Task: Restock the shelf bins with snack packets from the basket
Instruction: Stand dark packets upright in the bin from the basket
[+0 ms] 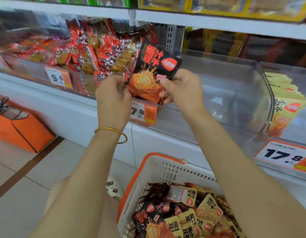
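Restocking is at an early stage: the right hand (181,93) pinches a black-and-red packet (154,71) above the nearly bare middle bin (226,100), the left hand (112,98) apparently grips its blurred lower-left edge, and the basket (159,170) below is well filled.

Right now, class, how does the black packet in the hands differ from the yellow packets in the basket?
The black packet is black and orange; the yellow packets are pale yellow. The black packet is held upright by the left hand and right hand; the yellow packets lie jumbled in the basket. Both carry a red oval logo.
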The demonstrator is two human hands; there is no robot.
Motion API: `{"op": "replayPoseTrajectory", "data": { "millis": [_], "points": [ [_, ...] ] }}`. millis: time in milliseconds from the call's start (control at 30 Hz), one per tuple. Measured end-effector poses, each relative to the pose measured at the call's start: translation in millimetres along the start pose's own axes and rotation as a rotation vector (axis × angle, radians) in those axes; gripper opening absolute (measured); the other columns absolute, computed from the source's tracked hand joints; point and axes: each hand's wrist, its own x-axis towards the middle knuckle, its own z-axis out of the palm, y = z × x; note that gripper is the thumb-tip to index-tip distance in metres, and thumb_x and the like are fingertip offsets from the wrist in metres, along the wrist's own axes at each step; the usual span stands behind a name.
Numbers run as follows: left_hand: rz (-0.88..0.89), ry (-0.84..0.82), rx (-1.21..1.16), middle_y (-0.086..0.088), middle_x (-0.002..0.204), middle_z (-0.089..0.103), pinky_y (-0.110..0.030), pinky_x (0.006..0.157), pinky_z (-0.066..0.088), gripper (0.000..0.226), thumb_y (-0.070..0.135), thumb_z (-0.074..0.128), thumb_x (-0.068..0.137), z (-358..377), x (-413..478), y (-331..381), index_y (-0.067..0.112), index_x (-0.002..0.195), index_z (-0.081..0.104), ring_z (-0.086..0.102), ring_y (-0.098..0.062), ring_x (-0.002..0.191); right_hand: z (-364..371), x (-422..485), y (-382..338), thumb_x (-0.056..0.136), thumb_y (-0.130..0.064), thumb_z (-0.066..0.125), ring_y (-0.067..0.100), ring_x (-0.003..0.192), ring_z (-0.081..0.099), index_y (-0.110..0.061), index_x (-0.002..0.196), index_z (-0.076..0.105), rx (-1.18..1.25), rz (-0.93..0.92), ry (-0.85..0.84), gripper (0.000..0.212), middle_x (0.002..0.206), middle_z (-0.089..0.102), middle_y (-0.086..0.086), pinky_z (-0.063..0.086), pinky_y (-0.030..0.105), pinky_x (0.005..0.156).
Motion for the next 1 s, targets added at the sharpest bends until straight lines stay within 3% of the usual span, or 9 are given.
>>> {"op": "replayPoseTrajectory", "data": {
  "millis": [67, 133, 233, 300, 400, 533, 700, 867, 1000],
  "points": [
    [0.046, 0.008, 0.007, 0.0, 0.106, 0.055, -0.043, 0.094, 0.044, 0.034, 0.001, 0.05, 0.087, 2, 2, 0, 0.006, 0.12, 0.055, 0.055, -0.027, 0.104, 8, -1, 8, 0.086, -0.007, 0.065, 0.015, 0.057, 0.061, -0.017, 0.074, 0.062, -0.225, -0.052, -0.054, 0.015, 0.06, 0.059, -0.002, 0.054, 0.031, 0.055],
    [0.12, 0.004, 0.003, 0.004, 0.106, 0.051, -0.046, 0.092, 0.045, 0.045, -0.003, 0.049, 0.085, 2, 2, 0, 0.011, 0.127, 0.05, 0.054, -0.026, 0.103, 12, -1, 11, 0.083, -0.016, 0.069, 0.02, 0.071, 0.062, -0.012, 0.083, 0.064, -0.446, -0.114, -0.062, 0.006, 0.068, 0.058, -0.003, 0.049, 0.033, 0.065],
    [0.185, -0.011, 0.052, -0.005, 0.113, 0.054, -0.044, 0.091, 0.046, 0.055, -0.004, 0.046, 0.085, 4, 2, -3, 0.017, 0.135, 0.045, 0.051, -0.025, 0.104, 9, 3, 6, 0.086, -0.03, 0.065, 0.022, 0.077, 0.062, -0.015, 0.093, 0.056, -0.46, -0.142, -0.007, 0.019, 0.077, 0.06, -0.002, 0.05, 0.038, 0.069],
    [0.212, -0.009, 0.11, -0.012, 0.114, 0.055, -0.037, 0.091, 0.043, 0.053, -0.004, 0.046, 0.086, 6, 3, -7, 0.016, 0.135, 0.047, 0.05, -0.028, 0.104, 6, 5, 2, 0.09, -0.033, 0.059, 0.025, 0.076, 0.063, -0.014, 0.088, 0.053, -0.515, -0.23, 0.04, 0.019, 0.076, 0.061, 0.0, 0.051, 0.042, 0.069],
    [0.215, 0.019, 0.175, -0.015, 0.114, 0.055, -0.029, 0.086, 0.034, 0.051, -0.004, 0.047, 0.085, 7, 3, -10, 0.014, 0.132, 0.051, 0.048, -0.033, 0.104, 9, 8, -2, 0.093, -0.033, 0.055, 0.022, 0.079, 0.056, -0.013, 0.088, 0.06, -0.77, -0.287, -0.012, 0.021, 0.075, 0.056, -0.002, 0.042, 0.032, 0.062],
    [0.202, 0.017, 0.199, -0.02, 0.118, 0.048, -0.03, 0.086, 0.031, 0.06, -0.01, 0.046, 0.082, 7, -2, -5, 0.016, 0.136, 0.047, 0.043, -0.035, 0.108, 19, 12, 0, 0.094, -0.031, 0.055, 0.023, 0.079, 0.05, -0.013, 0.085, 0.058, -0.925, -0.287, -0.064, 0.021, 0.078, 0.051, -0.001, 0.032, 0.029, 0.059],
    [0.225, -0.036, 0.222, -0.023, 0.116, 0.048, -0.047, 0.084, 0.043, 0.063, -0.014, 0.041, 0.076, 13, -6, -3, 0.013, 0.132, 0.053, 0.047, -0.038, 0.103, 17, 18, -3, 0.094, -0.029, 0.055, 0.025, 0.076, 0.051, -0.008, 0.087, 0.062, -0.988, -0.333, -0.131, 0.023, 0.078, 0.054, 0.004, 0.034, 0.03, 0.059],
    [0.183, -0.04, 0.278, -0.022, 0.112, 0.049, -0.047, 0.075, 0.045, 0.056, -0.014, 0.042, 0.077, 13, -8, -5, 0.01, 0.126, 0.054, 0.048, -0.037, 0.095, 23, 17, 5, 0.092, -0.028, 0.059, 0.028, 0.081, 0.058, -0.006, 0.088, 0.064, -0.981, -0.336, -0.163, 0.022, 0.085, 0.063, 0.008, 0.036, 0.03, 0.061],
    [0.176, -0.041, 0.352, -0.023, 0.109, 0.051, -0.044, 0.067, 0.041, 0.049, -0.015, 0.044, 0.076, 13, -7, -8, 0.004, 0.119, 0.057, 0.049, -0.04, 0.09, 26, 16, 8, 0.088, -0.03, 0.064, 0.028, 0.072, 0.055, -0.008, 0.065, 0.052, -0.919, -0.251, -0.229, 0.034, 0.077, 0.058, 0.009, 0.038, 0.03, 0.058]
  ]
}}
